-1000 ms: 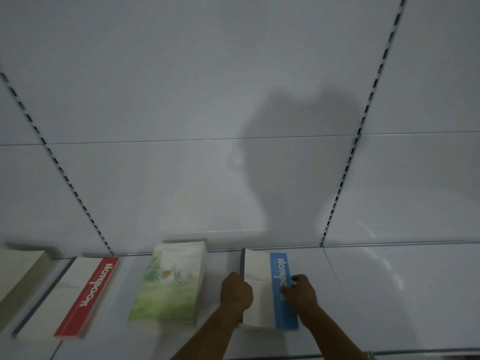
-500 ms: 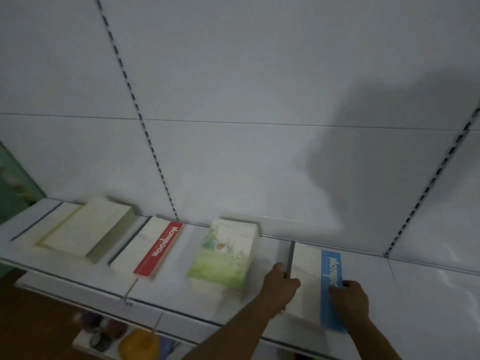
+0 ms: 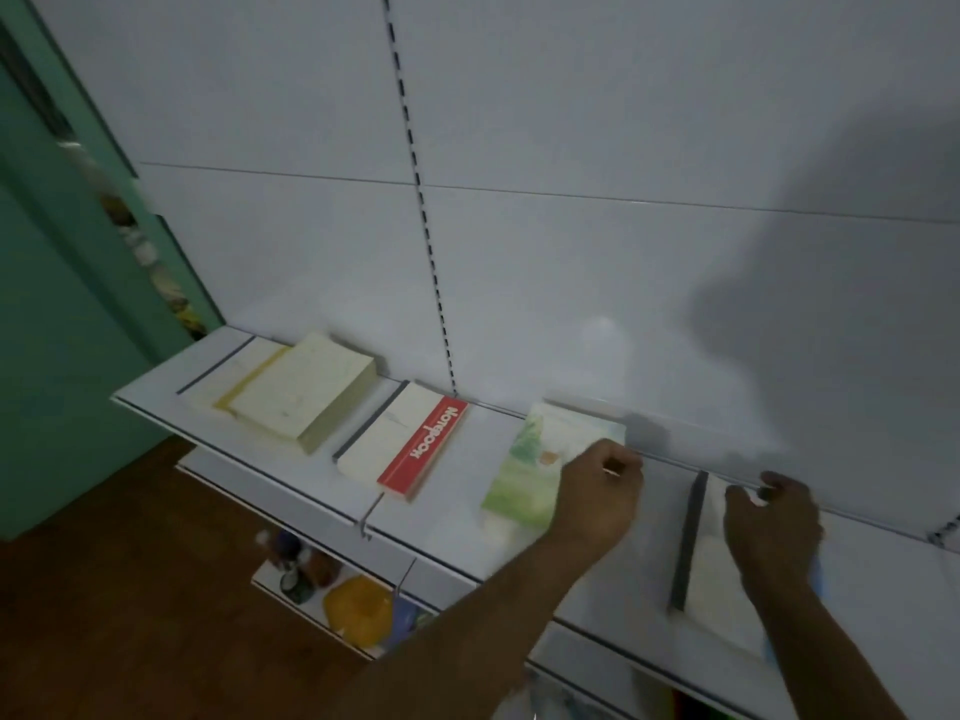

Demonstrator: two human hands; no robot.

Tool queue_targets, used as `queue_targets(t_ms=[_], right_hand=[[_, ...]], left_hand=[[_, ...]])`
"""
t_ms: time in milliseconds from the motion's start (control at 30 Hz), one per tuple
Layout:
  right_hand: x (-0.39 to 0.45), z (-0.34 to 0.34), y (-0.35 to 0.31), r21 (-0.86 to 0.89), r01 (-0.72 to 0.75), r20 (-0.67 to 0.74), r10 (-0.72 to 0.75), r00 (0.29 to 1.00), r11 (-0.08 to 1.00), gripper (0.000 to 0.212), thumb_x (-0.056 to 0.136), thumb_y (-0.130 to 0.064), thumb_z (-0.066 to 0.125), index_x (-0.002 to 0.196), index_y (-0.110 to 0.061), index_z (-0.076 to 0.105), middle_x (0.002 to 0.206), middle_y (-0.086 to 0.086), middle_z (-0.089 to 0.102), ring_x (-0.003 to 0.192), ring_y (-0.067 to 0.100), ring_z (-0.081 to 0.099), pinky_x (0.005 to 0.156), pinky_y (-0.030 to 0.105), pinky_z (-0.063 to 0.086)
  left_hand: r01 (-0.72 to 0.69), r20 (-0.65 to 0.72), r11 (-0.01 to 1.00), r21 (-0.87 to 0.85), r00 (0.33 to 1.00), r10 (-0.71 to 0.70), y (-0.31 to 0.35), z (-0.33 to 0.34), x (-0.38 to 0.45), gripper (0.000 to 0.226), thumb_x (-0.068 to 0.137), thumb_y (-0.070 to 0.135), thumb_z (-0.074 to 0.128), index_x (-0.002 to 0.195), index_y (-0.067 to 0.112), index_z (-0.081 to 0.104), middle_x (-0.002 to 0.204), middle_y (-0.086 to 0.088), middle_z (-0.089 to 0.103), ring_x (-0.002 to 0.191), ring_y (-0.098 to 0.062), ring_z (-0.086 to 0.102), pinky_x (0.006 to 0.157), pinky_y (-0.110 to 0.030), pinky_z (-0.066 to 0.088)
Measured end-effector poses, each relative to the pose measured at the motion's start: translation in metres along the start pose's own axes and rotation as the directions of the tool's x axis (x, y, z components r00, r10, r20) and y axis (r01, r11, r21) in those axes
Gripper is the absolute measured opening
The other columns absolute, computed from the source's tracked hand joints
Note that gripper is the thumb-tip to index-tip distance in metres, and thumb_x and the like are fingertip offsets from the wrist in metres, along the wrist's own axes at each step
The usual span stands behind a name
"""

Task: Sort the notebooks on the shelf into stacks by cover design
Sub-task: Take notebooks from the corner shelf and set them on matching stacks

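Several notebook stacks lie in a row on the white shelf (image 3: 457,517). From the left: a cream stack (image 3: 301,387), a red-band notebook stack (image 3: 410,449), a green landscape-cover stack (image 3: 519,485) and a white stack with a dark spine and blue band (image 3: 711,589). My left hand (image 3: 602,491) is over the right edge of the green stack with its fingers curled; blur hides whether it grips. My right hand (image 3: 774,527) lies on the blue-band stack, fingers curled at its far end, and covers most of the blue band.
A white slotted back panel (image 3: 519,252) rises behind the shelf. A lower shelf holds a yellow object (image 3: 358,608) and small items. A green wall (image 3: 62,356) and a brown wooden floor (image 3: 130,615) are at the left.
My left hand has left the blue-band stack's left edge and moved left to the green stack. My right hand stays on the blue-band stack. The view has swung left.
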State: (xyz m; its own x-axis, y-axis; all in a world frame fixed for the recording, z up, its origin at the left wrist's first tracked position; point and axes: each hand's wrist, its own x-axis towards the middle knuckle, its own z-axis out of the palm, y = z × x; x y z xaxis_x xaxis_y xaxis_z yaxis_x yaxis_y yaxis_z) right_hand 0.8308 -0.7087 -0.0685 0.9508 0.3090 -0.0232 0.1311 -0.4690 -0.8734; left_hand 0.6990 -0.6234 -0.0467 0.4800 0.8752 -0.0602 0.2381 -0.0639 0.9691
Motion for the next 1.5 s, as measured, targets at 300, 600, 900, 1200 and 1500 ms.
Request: queue_targets(t_ms=[300, 600, 900, 1200, 1500], right_hand=[[-0.11, 0.159, -0.119, 0.151, 0.08, 0.562, -0.152, 0.813, 0.985, 0.017, 0.09, -0.019, 0.056, 0.106, -0.021, 0.062, 0.096, 0.003, 0.067, 0.078, 0.017, 0.064, 0.069, 0.029, 0.05], [-0.174, 0.325, -0.119, -0.097, -0.279, 0.583, 0.282, 0.762, 0.955, 0.04, 0.082, -0.041, 0.059, 0.105, -0.008, 0.058, 0.105, 0.013, 0.063, 0.084, 0.022, 0.067, 0.067, 0.031, 0.057], [-0.196, 0.337, -0.128, -0.007, -0.316, 0.4, 0.292, 0.869, 0.949, 0.015, 0.093, -0.023, 0.057, 0.086, -0.009, 0.057, 0.084, 0.008, 0.066, 0.07, 0.015, 0.063, 0.05, 0.019, 0.043], [-0.193, 0.328, -0.132, 0.0, -0.251, 0.465, 0.222, 0.857, 0.968, 0.024, 0.095, -0.024, 0.055, 0.08, -0.006, 0.06, 0.076, 0.008, 0.066, 0.062, 0.014, 0.062, 0.051, 0.019, 0.042], [-0.194, 0.337, -0.122, 0.009, -0.201, 0.472, 0.173, 0.864, 0.98, 0.019, 0.094, -0.021, 0.056, 0.081, -0.007, 0.059, 0.083, 0.013, 0.068, 0.067, 0.021, 0.065, 0.054, 0.022, 0.044]], left_hand=[[0.142, -0.418, 0.964, 0.224, 0.907, -0.037, -0.055, -0.206, 0.092, 0.023, 0.089, 0.025, 0.06, 0.109, 0.015, 0.057, 0.108, -0.003, 0.063, 0.102, -0.024, 0.061, 0.089, -0.038, 0.051], [0.298, -0.162, 0.683, 0.667, 0.953, -0.257, -0.148, -0.327, 0.129, 0.036, 0.087, 0.034, 0.053, 0.113, 0.009, 0.055, 0.109, -0.008, 0.062, 0.099, -0.023, 0.059, 0.078, -0.03, 0.047], [0.179, -0.038, 0.693, 0.699, 0.976, -0.214, -0.153, -0.338, 0.14, 0.017, 0.092, 0.015, 0.053, 0.1, 0.003, 0.06, 0.104, -0.009, 0.066, 0.091, -0.02, 0.062, 0.066, -0.022, 0.04], [0.202, -0.027, 0.7, 0.685, 0.967, -0.253, -0.138, -0.339, 0.131, 0.016, 0.091, 0.008, 0.052, 0.102, 0.001, 0.061, 0.107, -0.012, 0.066, 0.096, -0.023, 0.065, 0.066, -0.021, 0.043], [0.222, -0.017, 0.702, 0.677, 0.958, -0.287, -0.128, -0.34, 0.126, 0.022, 0.092, 0.006, 0.05, 0.111, -0.001, 0.058, 0.118, -0.015, 0.062, 0.107, -0.025, 0.062, 0.083, -0.025, 0.049]])
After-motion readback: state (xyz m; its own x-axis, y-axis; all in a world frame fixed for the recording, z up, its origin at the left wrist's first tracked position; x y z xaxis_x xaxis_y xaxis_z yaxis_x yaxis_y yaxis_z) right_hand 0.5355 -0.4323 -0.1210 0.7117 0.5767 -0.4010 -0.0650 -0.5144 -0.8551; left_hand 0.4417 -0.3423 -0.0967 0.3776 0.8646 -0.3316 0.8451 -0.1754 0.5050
